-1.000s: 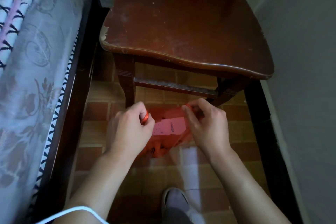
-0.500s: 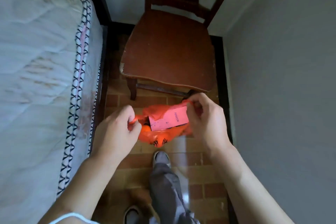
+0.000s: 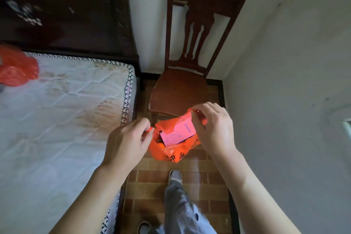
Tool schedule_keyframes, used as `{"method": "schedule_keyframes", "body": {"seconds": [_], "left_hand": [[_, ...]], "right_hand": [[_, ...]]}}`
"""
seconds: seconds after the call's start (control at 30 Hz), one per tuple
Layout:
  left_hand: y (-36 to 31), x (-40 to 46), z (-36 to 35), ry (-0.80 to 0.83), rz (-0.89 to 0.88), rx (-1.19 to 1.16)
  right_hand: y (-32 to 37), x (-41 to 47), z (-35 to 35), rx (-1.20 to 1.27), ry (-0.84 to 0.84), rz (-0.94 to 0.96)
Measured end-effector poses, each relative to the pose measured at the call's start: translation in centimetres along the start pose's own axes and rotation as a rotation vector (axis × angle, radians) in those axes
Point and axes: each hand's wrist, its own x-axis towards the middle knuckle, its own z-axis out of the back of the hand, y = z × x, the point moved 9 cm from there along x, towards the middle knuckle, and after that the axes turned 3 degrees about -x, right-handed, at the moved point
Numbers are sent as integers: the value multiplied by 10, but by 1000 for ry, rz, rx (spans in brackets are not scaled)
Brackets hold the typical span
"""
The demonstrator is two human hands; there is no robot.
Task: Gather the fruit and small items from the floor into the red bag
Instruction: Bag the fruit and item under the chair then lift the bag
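Now both grips are pinching the red bag (image 3: 171,150) handles: left hand (image 3: 126,143) on the near one, right hand (image 3: 212,129) on the far one. Since a second ago it's risen off the floor (image 3: 199,176) as the person stands before the chair (image 3: 180,91); gathering looks done. Pink box (image 3: 179,133) is poking out; fruit mostly hidden. Second red bag on the bed (image 3: 66,110) is cut off.

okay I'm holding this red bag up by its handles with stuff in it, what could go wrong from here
Two things, as best I can judge:

1. The pink box pokes out of the mouth of the red bag, which your left hand and right hand hold wide open. If the bag tilts, the box could slide out onto the tiled floor.

2. The bag looks like thin plastic, and a box corner could press through it.
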Motion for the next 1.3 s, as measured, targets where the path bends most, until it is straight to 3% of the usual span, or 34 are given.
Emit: {"method": "schedule_keyframes", "body": {"seconds": [0.23,0.53,0.83,1.13,1.3], "left_hand": [[-58,6,157,-260,-109,35],[-59,-25,305,-492,20,-35],[-2,-65,376,-472,163,-123],[18,-71,400,-837,272,-57],[36,-59,396,-886,389,-59]], "right_hand": [[97,31,130,45,-240,56],[195,40,217,114,-428,128],[260,47,198,301,-307,142],[298,113,155,316,-211,317],[325,161,127,385,-115,443]]}}
